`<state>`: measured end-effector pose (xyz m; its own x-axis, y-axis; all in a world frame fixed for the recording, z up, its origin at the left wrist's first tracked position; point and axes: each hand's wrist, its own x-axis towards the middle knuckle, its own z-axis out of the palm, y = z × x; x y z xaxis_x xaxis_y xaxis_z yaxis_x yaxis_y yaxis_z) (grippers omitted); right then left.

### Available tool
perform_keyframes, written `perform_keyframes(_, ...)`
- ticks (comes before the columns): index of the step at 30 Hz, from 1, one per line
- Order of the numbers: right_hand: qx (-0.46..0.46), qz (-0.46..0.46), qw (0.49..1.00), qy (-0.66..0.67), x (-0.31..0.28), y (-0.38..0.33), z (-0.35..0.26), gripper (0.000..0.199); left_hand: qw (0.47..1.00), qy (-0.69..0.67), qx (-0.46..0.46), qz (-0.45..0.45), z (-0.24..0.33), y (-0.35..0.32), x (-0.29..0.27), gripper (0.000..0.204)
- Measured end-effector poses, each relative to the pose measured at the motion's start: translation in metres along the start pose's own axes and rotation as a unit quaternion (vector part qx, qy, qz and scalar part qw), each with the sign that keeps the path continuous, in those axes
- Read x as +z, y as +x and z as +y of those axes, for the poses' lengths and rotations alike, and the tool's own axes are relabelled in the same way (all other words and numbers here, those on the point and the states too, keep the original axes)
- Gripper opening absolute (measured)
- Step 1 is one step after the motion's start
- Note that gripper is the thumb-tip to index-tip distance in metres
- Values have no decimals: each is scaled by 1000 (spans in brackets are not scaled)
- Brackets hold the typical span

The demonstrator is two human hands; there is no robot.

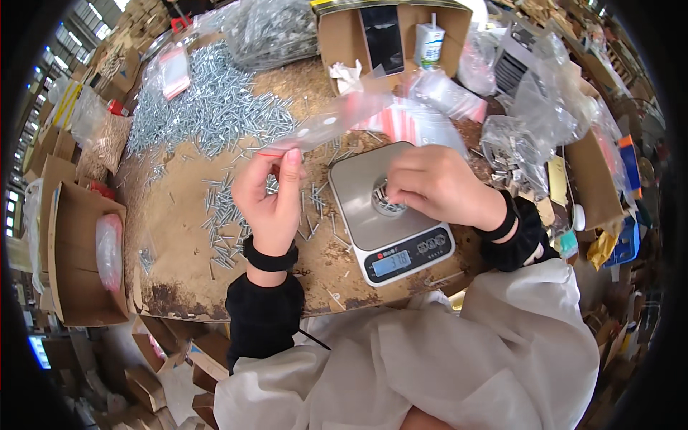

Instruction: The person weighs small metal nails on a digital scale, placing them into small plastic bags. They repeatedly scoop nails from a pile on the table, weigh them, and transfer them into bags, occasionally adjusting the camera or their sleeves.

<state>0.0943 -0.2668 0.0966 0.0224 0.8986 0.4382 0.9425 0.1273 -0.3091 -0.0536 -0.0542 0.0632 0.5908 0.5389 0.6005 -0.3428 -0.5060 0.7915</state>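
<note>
Clear, red-edged plastic bag (331, 127), seemingly light, limp, best edge-held, was pinched by left grip (271, 192); right grip's (436, 185) closure couldn't be told.

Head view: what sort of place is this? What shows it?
Probably a hardware workshop: a heap of slender silvery metal fasteners, a flat grey-and-white digital scale, and an open brown cardboard box.

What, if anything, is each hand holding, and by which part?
The left hand pinches a clear plastic bag by its red-edged end. The right hand is at a small cup on the scale; whether it grips anything cannot be told.
</note>
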Motion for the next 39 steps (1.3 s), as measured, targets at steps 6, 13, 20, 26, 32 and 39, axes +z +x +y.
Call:
perform_keyframes(6,57,76,992,81,2,-7,11,14,999,22,15,-21,5,1,-2,15)
perform_keyframes(13,157,201,967,5,-50,-28,30,9,999,-32,-21,-13,10,-1,1,14)
perform_keyframes(20,197,258,924,-202,-80,-60,54,12,986,-120,-89,-76,10,-12,6,13)
perform_keyframes(26,121,259,955,-77,-68,-37,33,18,970,-178,-86,-143,22,-10,6,24)
perform_keyframes(32,-133,170,973,-77,-25,17,-34,20,911,-234,-107,-321,44,-10,1,32)
perform_keyframes(39,-229,190,951,-82,-4,16,-39,15,856,-304,-122,-401,37,-16,4,28)
